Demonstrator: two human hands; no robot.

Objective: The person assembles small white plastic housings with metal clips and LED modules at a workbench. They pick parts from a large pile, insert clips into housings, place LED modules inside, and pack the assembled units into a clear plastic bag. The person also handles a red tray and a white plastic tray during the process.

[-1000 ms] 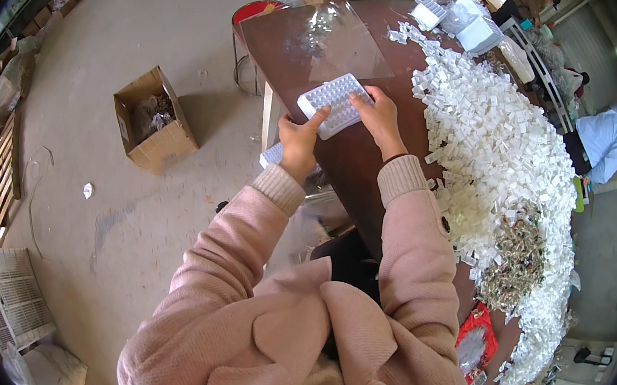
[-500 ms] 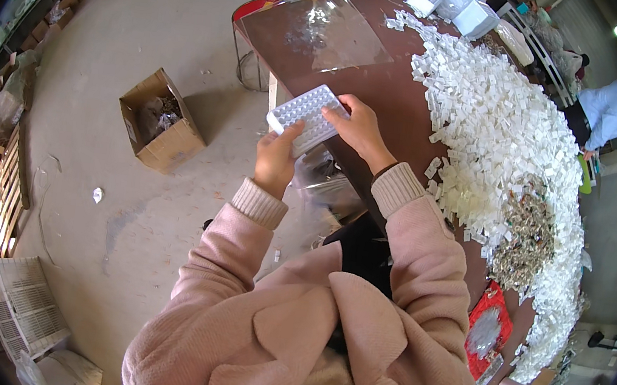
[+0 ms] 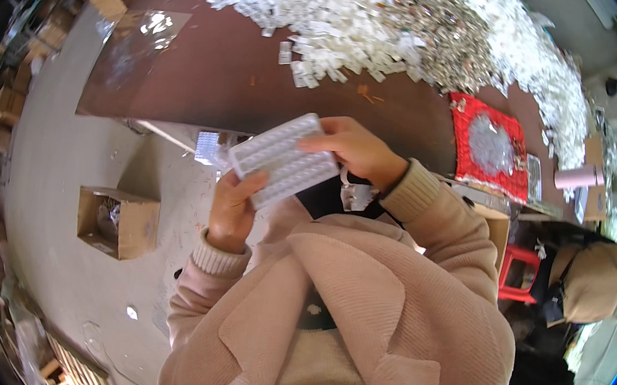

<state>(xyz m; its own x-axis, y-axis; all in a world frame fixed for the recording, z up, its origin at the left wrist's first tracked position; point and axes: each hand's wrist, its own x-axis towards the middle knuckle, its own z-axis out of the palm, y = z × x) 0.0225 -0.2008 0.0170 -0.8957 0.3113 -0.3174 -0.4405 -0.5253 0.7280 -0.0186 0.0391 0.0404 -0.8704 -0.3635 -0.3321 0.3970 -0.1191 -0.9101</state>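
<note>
A white plastic tray [image 3: 282,160] with rows of small round pockets is held tilted between my two hands, just off the near edge of the brown table [image 3: 207,82]. My left hand [image 3: 234,207] grips its lower left corner, thumb on top. At the upper right side, my right hand [image 3: 351,149] pinches it with the fingers laid over the surface. Whether anything sits in the pockets is too blurred to tell. Beyond the tray lies a big heap of small white packets [image 3: 321,19], with a patch of brownish small pieces [image 3: 448,37] in it.
A red cloth [image 3: 463,138] holding clear small pieces lies on the table at the right, near a pink bottle [image 3: 580,178]. Clear plastic sheeting [image 3: 140,36] covers the table's left end. An open cardboard box [image 3: 133,226] stands on the floor; a red stool [image 3: 518,273] is at the right.
My view has turned to the right, so the table and heap now lie in front of me. Both hands still hold the tray, which has come over the table's near edge.
</note>
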